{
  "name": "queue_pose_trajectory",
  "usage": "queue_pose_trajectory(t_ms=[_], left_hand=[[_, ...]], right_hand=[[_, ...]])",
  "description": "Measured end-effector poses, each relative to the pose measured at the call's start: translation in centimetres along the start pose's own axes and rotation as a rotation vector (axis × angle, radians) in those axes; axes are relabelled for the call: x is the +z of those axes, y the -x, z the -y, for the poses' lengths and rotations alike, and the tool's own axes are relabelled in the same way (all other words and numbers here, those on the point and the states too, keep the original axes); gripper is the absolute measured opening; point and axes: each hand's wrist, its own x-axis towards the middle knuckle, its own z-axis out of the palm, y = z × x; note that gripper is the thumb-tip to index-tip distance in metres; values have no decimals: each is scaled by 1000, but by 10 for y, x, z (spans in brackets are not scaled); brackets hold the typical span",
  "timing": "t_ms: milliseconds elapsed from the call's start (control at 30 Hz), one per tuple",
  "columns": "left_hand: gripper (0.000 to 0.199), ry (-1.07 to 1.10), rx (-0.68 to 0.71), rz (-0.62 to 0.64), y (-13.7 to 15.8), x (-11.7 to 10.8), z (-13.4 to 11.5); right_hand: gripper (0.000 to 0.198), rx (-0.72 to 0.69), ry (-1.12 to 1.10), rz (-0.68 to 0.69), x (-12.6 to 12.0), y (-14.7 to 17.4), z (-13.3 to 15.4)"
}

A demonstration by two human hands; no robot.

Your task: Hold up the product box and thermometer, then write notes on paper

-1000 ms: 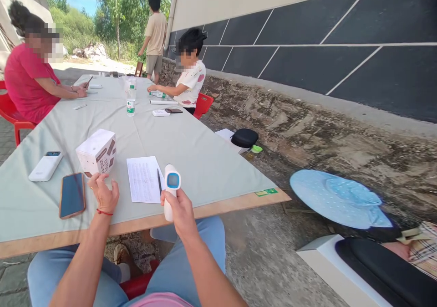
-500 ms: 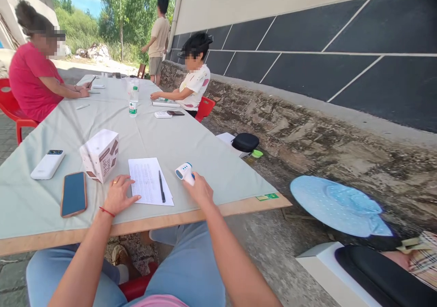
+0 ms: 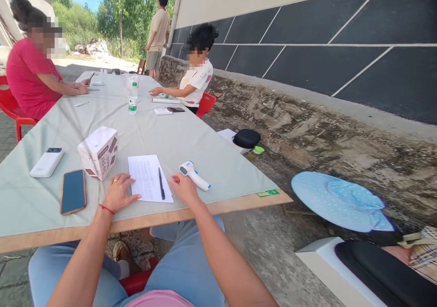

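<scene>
Thermometer (image 3: 196,176) lies on its side on the table (image 3: 235,172), right of the paper (image 3: 145,172) and just beside the right hand (image 3: 184,189). We judge it light and stiff, its smooth shell slightly slippery, the display end fragile if dropped; best hold is around the grip, which slants nearward and right. Paper should be thin and limp, easily creased, best taken by an edge. Appearance: thermometer white with blue trim and a small dark display; paper white, with rows of small marks we cannot read, a black pen (image 3: 161,183) lying on its right part. Hands apart: the left hand (image 3: 119,192), fingers spread, rests at the paper's left edge; the right, fingers loosely bent, grips nothing we can see; whether it touches the paper, we cannot tell.
</scene>
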Motion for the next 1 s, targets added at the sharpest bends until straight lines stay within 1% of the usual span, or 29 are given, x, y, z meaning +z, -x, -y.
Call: queue_pose_trajectory(t_ms=[67,200,300,367,433,533,600,667,767,833,900,1000], left_hand=[[48,-2,6,-2,0,0,0],[46,13,6,-2,1,0,-1],[45,6,-4,13,0,0,-1],[43,8,0,16,0,0,-1],[43,21,9,8,0,1,-1],[44,24,0,12,0,2,-1],[44,4,-15,35,0,2,-2],[44,-2,-15,55,0,2,-2],[43,16,-7,48,1,3,-3],[42,14,-8,39,2,3,-3],[43,2,-9,46,2,4,-3],[45,-31,-11,79,2,3,-2]], right_hand=[[24,15,-33,39,9,3,15],[27,-31,17,37,20,5,34],[33,-86,109,68,20,3,37],[40,-122,88,82,19,1,33],[42,-160,-64,66,19,1,25],[42,-184,-452,-18,25,4,8],[43,-177,-669,-81,30,9,0],[45,-155,-790,-148,34,14,-5],[34,-84,-892,-225,33,21,-1],[33,-60,-976,-203,30,23,5],[37,-61,-1057,-129,28,25,12],[37,-32,-1080,-36,29,26,20]])
